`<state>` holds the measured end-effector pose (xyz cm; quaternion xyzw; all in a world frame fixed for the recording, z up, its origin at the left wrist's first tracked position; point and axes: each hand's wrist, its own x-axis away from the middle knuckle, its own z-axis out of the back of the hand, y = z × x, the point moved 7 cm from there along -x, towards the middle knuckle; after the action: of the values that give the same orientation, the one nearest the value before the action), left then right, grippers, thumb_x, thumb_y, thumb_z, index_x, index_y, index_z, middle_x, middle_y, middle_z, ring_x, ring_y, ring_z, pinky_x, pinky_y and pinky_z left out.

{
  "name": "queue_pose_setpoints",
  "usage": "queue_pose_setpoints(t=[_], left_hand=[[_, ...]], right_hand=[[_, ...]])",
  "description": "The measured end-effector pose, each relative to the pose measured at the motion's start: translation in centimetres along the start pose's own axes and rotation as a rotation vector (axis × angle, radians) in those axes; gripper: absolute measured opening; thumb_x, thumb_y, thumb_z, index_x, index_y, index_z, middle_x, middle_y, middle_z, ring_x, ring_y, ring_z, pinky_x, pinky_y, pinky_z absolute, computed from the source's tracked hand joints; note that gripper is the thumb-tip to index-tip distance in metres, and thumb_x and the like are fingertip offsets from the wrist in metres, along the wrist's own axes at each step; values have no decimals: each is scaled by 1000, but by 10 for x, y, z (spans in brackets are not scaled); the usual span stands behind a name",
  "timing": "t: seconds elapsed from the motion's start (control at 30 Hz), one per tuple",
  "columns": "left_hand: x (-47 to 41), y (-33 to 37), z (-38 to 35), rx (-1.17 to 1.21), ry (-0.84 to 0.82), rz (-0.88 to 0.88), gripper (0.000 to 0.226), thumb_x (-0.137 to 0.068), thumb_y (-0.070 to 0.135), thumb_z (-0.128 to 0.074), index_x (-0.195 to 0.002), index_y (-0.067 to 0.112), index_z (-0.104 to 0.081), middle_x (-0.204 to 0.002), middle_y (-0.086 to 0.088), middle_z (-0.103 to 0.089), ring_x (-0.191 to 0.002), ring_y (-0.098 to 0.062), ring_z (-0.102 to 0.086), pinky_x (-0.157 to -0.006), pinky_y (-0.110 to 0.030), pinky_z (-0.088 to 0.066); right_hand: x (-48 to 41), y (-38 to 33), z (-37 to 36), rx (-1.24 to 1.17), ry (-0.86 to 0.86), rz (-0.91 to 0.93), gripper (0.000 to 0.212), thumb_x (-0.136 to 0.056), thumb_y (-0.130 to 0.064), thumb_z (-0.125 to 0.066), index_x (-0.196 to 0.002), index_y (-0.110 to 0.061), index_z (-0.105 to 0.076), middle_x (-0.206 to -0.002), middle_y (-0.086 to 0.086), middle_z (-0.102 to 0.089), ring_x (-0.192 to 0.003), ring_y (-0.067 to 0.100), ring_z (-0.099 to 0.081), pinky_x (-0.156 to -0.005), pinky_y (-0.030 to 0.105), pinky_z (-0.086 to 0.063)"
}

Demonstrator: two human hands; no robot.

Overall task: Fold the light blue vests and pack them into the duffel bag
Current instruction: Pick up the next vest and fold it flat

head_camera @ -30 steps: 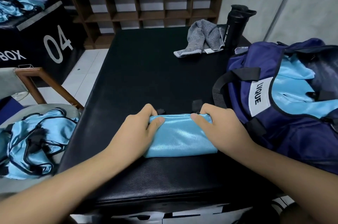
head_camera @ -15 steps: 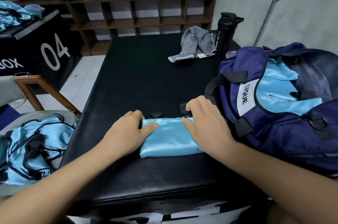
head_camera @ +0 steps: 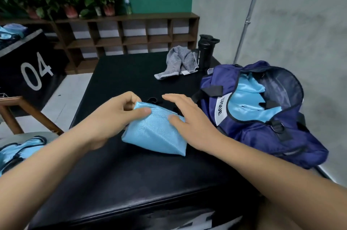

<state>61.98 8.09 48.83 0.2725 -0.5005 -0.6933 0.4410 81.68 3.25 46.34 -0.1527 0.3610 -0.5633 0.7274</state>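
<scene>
Now I am pinching a corner of the folded vest [head_camera: 155, 135] in my left hand [head_camera: 112, 115] while my right hand [head_camera: 189, 119] is resting flat-fingered on it, on the tabletop [head_camera: 131, 173] beside the duffel bag [head_camera: 262, 132] labelled "LIQUE".

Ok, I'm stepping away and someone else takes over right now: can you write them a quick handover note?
Left hand pinches the far corner of the folded vest, with that end raised off the black table. Right hand lies open on its other end.
The duffel bag stands open to the right, light blue vests already inside.
Done: this vest is folded.
Left: put it in the bag, then fold and pack the unfolded vests heaped at the left.
</scene>
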Motion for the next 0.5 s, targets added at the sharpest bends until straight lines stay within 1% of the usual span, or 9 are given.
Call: queue_pose_setpoints(t=[0.03,0.1,0.13,0.2,0.23,0.3,0.37,0.43,0.5], left_hand=[[0,18,0,-17,-18,-36,26,-95,32,-78,-100,12,-62,-96,-10,-78,-80,-14,-71,-70,-31,-50],[-1,52,-4,-25,-65,-102,25,-95,31,-77,-100,12,-62,-94,-8,-77,-79,-15,-71,-67,-27,-51],[-2,67,-7,-10,-90,-128,24,-95,30,-77,-101,12,-62,-94,-8,-77,-80,-16,-71,-67,-25,-52],[-5,95,-15,29,-134,-176,22,-94,28,-76,-101,13,-62,-96,-11,-76,-82,-19,-72,-68,-27,-53],[-8,107,-20,48,-150,-198,21,-94,28,-76,-102,14,-63,-98,-13,-77,-84,-22,-72,-71,-31,-54],[-17,129,-33,86,-176,-245,23,-93,30,-76,-104,14,-63,-101,-14,-77,-87,-25,-72,-76,-37,-54],[-27,148,-49,118,-189,-297,26,-93,29,-76,-105,12,-61,-99,-11,-75,-87,-23,-71,-76,-35,-53],[-40,162,-67,143,-182,-340,25,-96,25,-76,-108,10,-60,-97,-9,-73,-87,-21,-67,-75,-35,-50],[-55,171,-85,171,-166,-359,23,-97,23,-76,-109,11,-61,-97,-7,-71,-87,-20,-65,-74,-35,-46]], right_hand=[[-6,-10,11,-48,-38,-12,53,-105,-30,-61,-156,-30,-46,-156,-16,-47,-146,2,-37,-121,28,-28],[-17,-28,35,-117,-107,-35,63,-101,-51,-67,-158,-37,-43,-158,-19,-47,-146,-3,-39,-121,25,-31],[-22,-35,49,-132,-125,-36,71,-96,-59,-70,-158,-41,-41,-159,-21,-47,-146,-5,-40,-122,27,-32],[-29,-44,78,-117,-137,-32,81,-86,-67,-76,-155,-45,-41,-156,-23,-48,-143,-4,-44,-123,34,-36],[-31,-46,94,-106,-153,-43,81,-83,-68,-79,-153,-47,-43,-152,-23,-51,-140,-1,-49,-120,37,-41],[-34,-47,123,-121,-206,-65,70,-83,-64,-82,-144,-48,-52,-138,-18,-63,-126,9,-63,-110,46,-52],[-34,-43,153,-159,-224,-78,58,-84,-55,-86,-134,-43,-60,-123,-6,-72,-111,23,-72,-99,56,-58],[-33,-32,181,-192,-209,-100,55,-82,-50,-89,-129,-33,-64,-115,9,-76,-107,38,-73,-94,65,-57],[-32,-15,204,-237,-221,-142,58,-83,-45,-89,-128,-20,-64,-116,23,-75,-111,49,-70,-98,73,-52]])
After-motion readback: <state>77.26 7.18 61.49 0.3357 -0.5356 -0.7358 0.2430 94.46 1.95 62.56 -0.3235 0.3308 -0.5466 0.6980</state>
